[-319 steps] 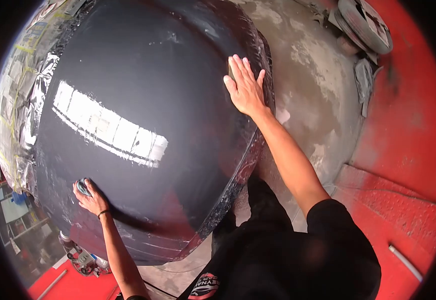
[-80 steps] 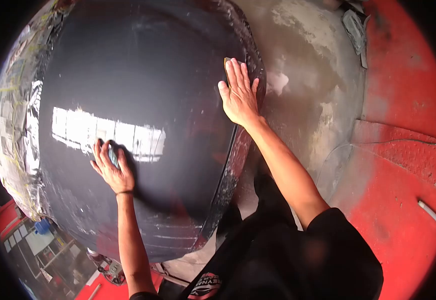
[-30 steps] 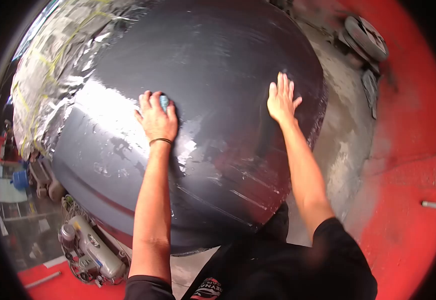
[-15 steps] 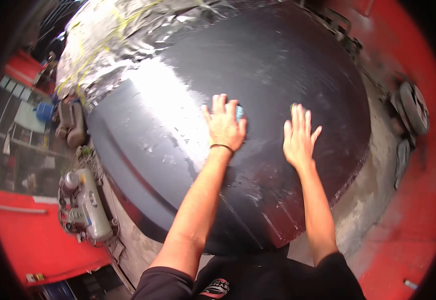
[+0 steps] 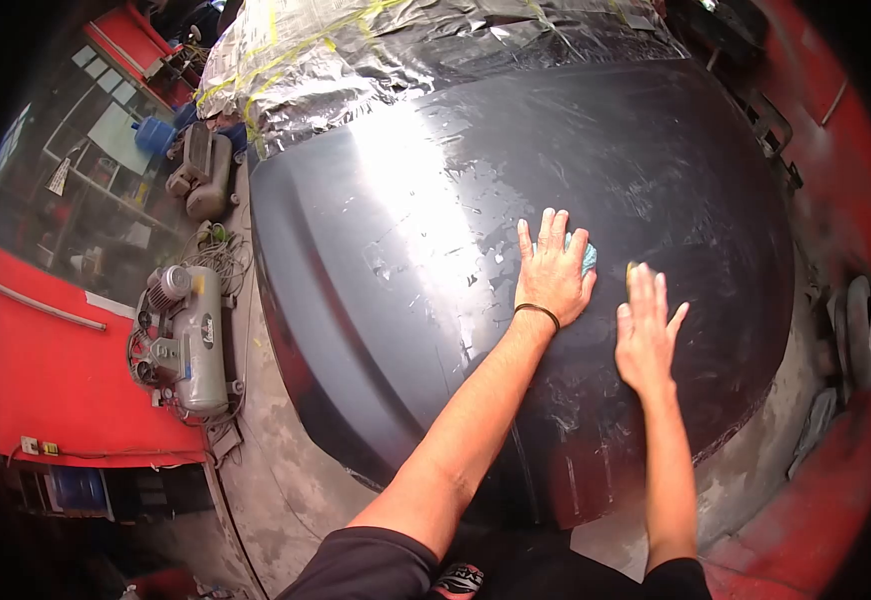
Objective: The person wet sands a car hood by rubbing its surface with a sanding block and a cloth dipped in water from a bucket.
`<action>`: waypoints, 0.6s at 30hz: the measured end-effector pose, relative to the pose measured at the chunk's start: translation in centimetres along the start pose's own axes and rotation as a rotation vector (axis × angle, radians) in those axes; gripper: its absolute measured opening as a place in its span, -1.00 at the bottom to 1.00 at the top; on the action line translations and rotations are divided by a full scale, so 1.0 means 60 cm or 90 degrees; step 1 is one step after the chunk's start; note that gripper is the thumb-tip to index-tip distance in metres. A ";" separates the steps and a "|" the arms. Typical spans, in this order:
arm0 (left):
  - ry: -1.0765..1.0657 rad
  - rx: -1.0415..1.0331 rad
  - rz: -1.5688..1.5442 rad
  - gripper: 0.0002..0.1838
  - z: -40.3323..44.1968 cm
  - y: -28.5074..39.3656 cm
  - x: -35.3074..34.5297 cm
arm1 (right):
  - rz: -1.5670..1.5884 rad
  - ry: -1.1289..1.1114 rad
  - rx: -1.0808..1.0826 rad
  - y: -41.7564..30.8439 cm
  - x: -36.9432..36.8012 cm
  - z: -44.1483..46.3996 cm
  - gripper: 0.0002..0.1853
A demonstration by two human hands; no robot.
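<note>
A dark grey car hood (image 5: pixel 356 300) spreads out before me, wet and streaked. My left hand (image 5: pixel 554 278) lies near its middle, fingers spread, pressing a teal cloth (image 5: pixel 590 256) that shows between thumb and forefinger. The cloth is mostly hidden under the palm. To the right, my right hand (image 5: pixel 646 340) rests with its fingers straight and together, thumb out. A small yellow piece (image 5: pixel 633 270) peeks out at its fingertips; the rest is covered, so its kind cannot be made out. A dark band circles my left wrist.
Plastic sheeting with yellow tape (image 5: pixel 356 60) covers the car beyond the hood. On the left floor stand an air compressor (image 5: pixel 201 345), a second tank (image 5: pixel 208 175) and tangled cables (image 5: pixel 218 252). A wheel (image 5: pixel 864 330) stands by the red wall at right.
The view has swung left, so the hood appears farther right and more of the left floor shows. My hands are closer together; both still press on the hood.
</note>
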State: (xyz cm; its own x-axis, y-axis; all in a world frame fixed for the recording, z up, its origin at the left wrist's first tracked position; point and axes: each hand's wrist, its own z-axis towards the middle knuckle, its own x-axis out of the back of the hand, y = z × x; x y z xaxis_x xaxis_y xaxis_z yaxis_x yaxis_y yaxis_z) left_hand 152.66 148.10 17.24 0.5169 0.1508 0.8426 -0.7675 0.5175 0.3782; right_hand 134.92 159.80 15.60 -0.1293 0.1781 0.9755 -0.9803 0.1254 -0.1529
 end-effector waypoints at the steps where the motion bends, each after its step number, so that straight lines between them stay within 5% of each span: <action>1: -0.003 -0.001 0.002 -0.40 0.000 0.001 0.001 | -0.010 0.041 -0.025 0.043 -0.016 0.028 -0.33; 4: -0.006 -0.002 0.003 -0.40 0.000 0.002 0.003 | 0.034 0.014 -0.183 0.148 0.002 0.143 -0.33; 7: -0.004 0.001 0.000 -0.40 -0.005 0.004 0.001 | 0.068 0.028 -0.273 0.104 0.000 0.159 -0.32; 12: 0.007 -0.008 -0.010 -0.41 0.000 -0.001 -0.002 | 0.005 0.036 -0.004 0.024 -0.007 0.033 -0.32; 18: 0.005 -0.016 0.002 -0.44 0.001 0.001 0.003 | 0.037 0.013 -0.268 0.183 0.008 0.181 -0.31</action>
State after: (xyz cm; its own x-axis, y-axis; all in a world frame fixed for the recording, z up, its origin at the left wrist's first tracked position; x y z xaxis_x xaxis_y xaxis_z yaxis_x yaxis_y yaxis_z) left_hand 152.68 148.11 17.41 0.5178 0.1588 0.8406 -0.7595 0.5376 0.3663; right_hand 122.49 150.65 16.15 -0.1756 0.2152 0.9606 -0.8246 0.5008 -0.2630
